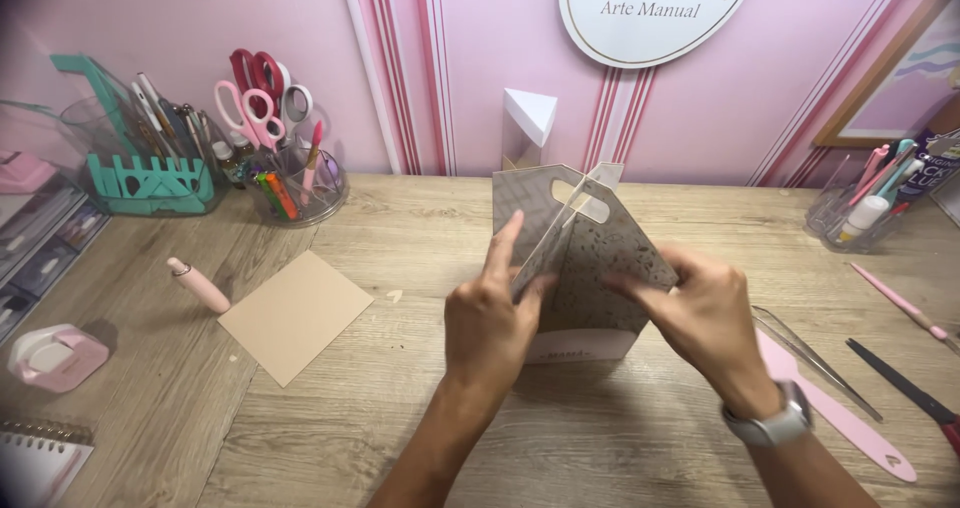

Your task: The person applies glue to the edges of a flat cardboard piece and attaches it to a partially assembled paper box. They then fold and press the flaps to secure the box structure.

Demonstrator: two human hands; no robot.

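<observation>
left fingers (pixel 505 253) pinched on the near flap of a patterned paper box (pixel 590 268), right fingers (pixel 650 286) pressed closed on its right side. box stood upright mid-desk (pixel 420 418) between left hand (pixel 490 323) and right hand (pixel 705 313). flanked by a tan card (pixel 295 314) on the left, a pink paddle tool (pixel 835 413) on the right.

— What are we wearing on our arms?
— We are going bare-armed, no sleeves showing on either forearm.
— And on the right wrist?
— We are wearing a watch (pixel 775 423) with a silver-grey case and a pale grey band; fingers are carrying no rings.
</observation>
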